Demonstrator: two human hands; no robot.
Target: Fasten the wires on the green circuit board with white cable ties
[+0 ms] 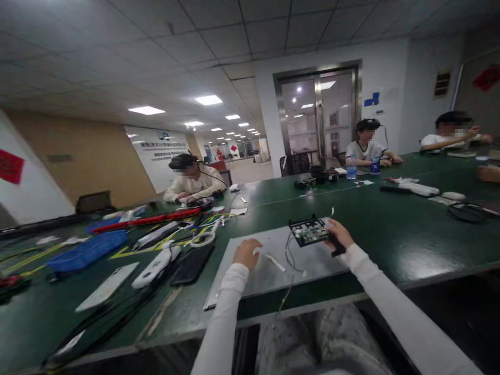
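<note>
A grey metal panel (250, 281) lies flat on the dark green table (410, 234) in front of me. My right hand (339, 234) is closed on a small circuit board (308, 231) with black parts, held at the panel's far right corner. Thin wires (291, 255) trail from the board across the panel. My left hand (246, 253) rests on the panel with fingers curled, next to a small white strip (273, 261); what it grips, if anything, I cannot make out. Both arms wear white sleeves.
Left of the panel lie a dark tablet (192, 264), white devices (154, 266), a blue pouch (88, 252), a red bar (148, 221). A person (193, 182) sits at the far left, two more people at the far right by water bottles (351, 167). Cables lie right (466, 212).
</note>
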